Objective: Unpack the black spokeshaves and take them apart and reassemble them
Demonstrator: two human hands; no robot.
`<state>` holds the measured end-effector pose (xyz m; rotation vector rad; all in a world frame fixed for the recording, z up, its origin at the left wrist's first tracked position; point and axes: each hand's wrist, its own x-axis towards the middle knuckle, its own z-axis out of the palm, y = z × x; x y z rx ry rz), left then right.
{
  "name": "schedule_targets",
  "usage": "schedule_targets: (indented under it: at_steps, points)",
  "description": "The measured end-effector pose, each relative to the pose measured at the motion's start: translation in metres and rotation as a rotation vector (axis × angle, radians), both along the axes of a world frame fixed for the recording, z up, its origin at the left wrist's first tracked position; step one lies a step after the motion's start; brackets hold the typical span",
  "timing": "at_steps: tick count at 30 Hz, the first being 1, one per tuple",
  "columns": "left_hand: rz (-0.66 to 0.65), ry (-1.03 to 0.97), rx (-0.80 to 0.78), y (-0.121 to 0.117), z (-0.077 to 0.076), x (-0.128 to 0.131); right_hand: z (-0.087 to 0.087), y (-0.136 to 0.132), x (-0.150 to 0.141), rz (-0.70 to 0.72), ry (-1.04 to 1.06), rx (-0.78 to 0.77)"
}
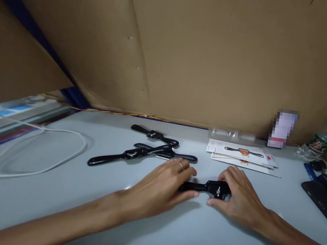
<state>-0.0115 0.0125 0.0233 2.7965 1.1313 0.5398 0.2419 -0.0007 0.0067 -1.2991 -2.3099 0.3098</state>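
At the far left of the pale grey tabletop (99, 223), a thin white cable (52, 168) lies in a wide loose loop. To its right, a long glossy black tool with two slim handles and a blocky middle (129, 154) lies slanted, its right end higher in view and crossing a second black two-handled tool with a pale straight edge (184, 157). Behind them sits a third black two-handled tool with a squarish centre (154, 134), its right end near the crossing pair.

Next comes the left hand (170, 181), wearing a ring, its fingers and thumb curled about the left handle of a glossy black tool with a silver fastener on its wide centre block (217, 190). This tool lies crosswise between both hands, low over the near part of the tabletop. The right hand (240, 197) grasps it by the right side of that block, thumb on the near side, fingers on the far side, covering the right handle.

Beyond the right hand lie overlapping white printed cards (245, 152), with clear plastic packaging (232, 136) behind. Farther right, a clear plastic bottle with a white cap (322, 140) leans in view.
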Motion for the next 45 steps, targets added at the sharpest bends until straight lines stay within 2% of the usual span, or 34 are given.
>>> schedule_targets:
  at_steps: [2, 5, 11, 16, 27, 36, 45]
  points:
    - [0.002, 0.068, -0.041, -0.006, -0.004, 0.013, -0.001, 0.000, -0.001, 0.004, -0.009, 0.030]
    - [-0.003, 0.049, -0.116, -0.005, -0.009, 0.021, -0.001, 0.000, -0.001, 0.012, -0.034, 0.043]
    - [-0.016, -0.105, -0.230, -0.001, -0.018, 0.016, 0.002, -0.002, 0.001, 0.049, -0.072, 0.019]
    - [-0.004, -0.114, -0.234, -0.003, -0.018, 0.010, 0.008, 0.000, 0.006, 0.110, -0.089, -0.020]
    - [-0.005, -0.159, -0.213, -0.006, -0.018, 0.007, 0.008, 0.001, 0.003, 0.079, -0.069, -0.015]
    - [-0.024, -0.172, -0.187, -0.005, -0.018, 0.007, 0.006, 0.000, 0.005, 0.128, -0.014, -0.016]
    - [-0.030, -0.178, -0.161, -0.005, -0.017, 0.006, 0.011, 0.001, 0.005, 0.084, 0.181, -0.099]
